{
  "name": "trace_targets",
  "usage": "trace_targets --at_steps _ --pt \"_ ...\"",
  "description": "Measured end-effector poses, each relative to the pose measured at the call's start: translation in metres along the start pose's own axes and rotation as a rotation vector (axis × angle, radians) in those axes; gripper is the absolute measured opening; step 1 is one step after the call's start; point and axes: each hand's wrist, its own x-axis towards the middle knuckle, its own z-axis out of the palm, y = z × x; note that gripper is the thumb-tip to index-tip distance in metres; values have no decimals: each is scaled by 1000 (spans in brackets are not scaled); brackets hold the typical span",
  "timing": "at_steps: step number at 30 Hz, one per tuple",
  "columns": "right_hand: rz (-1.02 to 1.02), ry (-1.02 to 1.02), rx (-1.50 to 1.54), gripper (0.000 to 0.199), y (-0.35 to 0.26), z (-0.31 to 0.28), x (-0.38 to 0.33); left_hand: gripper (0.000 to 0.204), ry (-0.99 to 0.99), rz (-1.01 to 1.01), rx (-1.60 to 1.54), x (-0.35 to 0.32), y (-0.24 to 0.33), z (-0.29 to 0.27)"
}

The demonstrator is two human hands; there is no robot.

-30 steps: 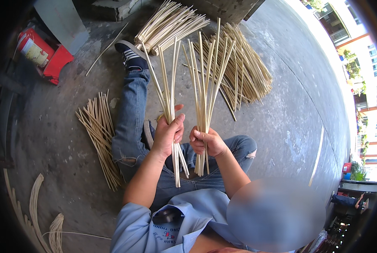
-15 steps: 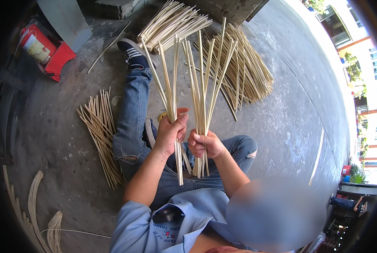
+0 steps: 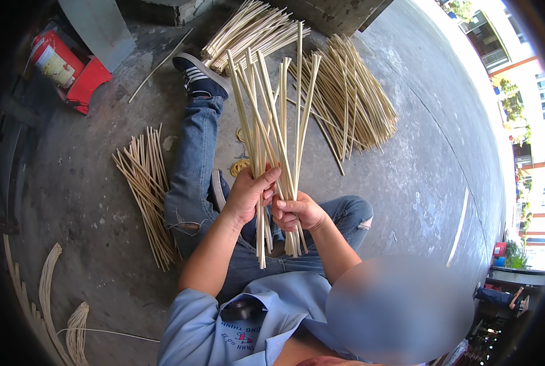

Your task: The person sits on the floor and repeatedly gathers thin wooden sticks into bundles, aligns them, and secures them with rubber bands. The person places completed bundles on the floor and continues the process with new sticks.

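Observation:
In front of my lap I hold two bunches of thin, pale cane sticks upright, side by side. My left hand (image 3: 248,195) is closed around the left bunch of cane sticks (image 3: 261,235), its thumb lying across them. My right hand (image 3: 298,211) grips the right bunch of cane sticks (image 3: 293,243) near its lower part. The hands nearly touch. Above them the sticks fan out, and some from the two bunches cross. Which fingers pinch single sticks is hidden.
Piles of cane sticks lie on the concrete floor: far centre (image 3: 254,33), far right (image 3: 358,100) and left (image 3: 144,195). Yellow bands (image 3: 240,166) lie beside my shoe. Bent cane bundles (image 3: 77,332) are at lower left. A red container (image 3: 62,61) stands far left.
The two bunches have come closer together at the top, and sticks now cross between them. My left fingers have shifted toward the right bunch. My right hand stays almost in place.

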Motion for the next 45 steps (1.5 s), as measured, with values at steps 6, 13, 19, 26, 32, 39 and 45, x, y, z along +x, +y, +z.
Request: trace_targets --at_steps 6,13,19,26,32,39,45 --pt "-143 159 12 31 12 11 12 17 141 69 52 4 -5 -7" --pt "-297 479 -181 25 24 6 24 21 362 248 268 11 -15 -14" --pt "-255 599 -165 22 15 -6 18 23 332 212 99 12 -14 -4" --pt "-212 529 -230 23 14 4 25 27 301 283 192 15 -21 -10" --pt "-125 518 -249 24 11 5 18 31 292 117 155 11 -14 -3" --pt "-68 436 -276 25 4 4 16 27 230 68 115 9 -15 -6" --pt "-66 396 -282 26 4 -1 15 24 255 78 94 11 -19 -9"
